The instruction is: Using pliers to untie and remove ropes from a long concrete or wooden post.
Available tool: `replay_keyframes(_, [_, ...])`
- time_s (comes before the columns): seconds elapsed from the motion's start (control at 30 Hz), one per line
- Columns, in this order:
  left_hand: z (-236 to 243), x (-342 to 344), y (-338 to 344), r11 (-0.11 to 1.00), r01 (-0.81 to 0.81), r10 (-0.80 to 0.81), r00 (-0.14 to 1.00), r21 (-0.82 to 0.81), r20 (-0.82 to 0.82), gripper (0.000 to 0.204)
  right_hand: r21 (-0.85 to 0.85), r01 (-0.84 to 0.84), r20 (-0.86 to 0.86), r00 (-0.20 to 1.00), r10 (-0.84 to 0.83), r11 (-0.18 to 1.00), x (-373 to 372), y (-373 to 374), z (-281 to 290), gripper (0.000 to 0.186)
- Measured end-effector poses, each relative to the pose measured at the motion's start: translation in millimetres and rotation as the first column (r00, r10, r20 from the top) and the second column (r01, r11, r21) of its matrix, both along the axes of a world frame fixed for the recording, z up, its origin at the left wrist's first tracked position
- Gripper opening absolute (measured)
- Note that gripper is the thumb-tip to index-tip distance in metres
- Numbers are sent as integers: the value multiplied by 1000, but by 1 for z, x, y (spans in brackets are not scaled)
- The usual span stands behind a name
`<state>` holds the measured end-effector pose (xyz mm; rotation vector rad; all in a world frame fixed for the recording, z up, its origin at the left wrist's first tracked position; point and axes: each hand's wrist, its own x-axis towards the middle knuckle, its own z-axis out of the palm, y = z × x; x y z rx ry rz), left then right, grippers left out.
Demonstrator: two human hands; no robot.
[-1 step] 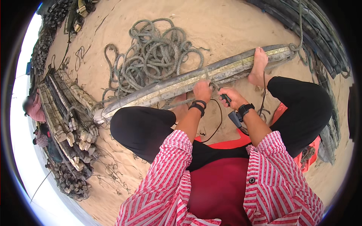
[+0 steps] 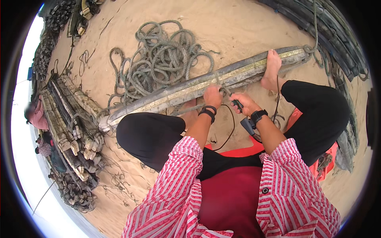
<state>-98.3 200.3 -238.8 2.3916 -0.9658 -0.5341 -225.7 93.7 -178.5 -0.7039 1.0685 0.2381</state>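
My left hand (image 2: 213,97) is a fist against the near edge of the pole (image 2: 186,92), beside a knot (image 2: 224,90); I can't tell what it pinches. Apart from it, my right hand (image 2: 245,104) grips a dark handle (image 2: 237,105) just off the pole. Ties already circle the pole; I judge the knot unfinished. Loose rope (image 2: 158,63) lies beyond the pole.
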Motion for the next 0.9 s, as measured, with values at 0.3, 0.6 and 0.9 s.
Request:
replay_keyframes(0.3, [-39, 27, -17, 998, -11, 5, 994, -58, -108, 9, -674, -683, -480, 695, 535, 283, -8, -12, 12, 40])
replay_keyframes(0.6, [57, 103, -65, 909, -412, 193, 549, -63, -813, 6, -687, -711, -695, 580, 426, -152, 2, 18, 7, 35])
replay_keyframes(0.9, [57, 79, -44, 901, -434, 229, 501, -14, -835, 8, -757, -652, -579, 635, 511, -46, 5, 20, -24, 38])
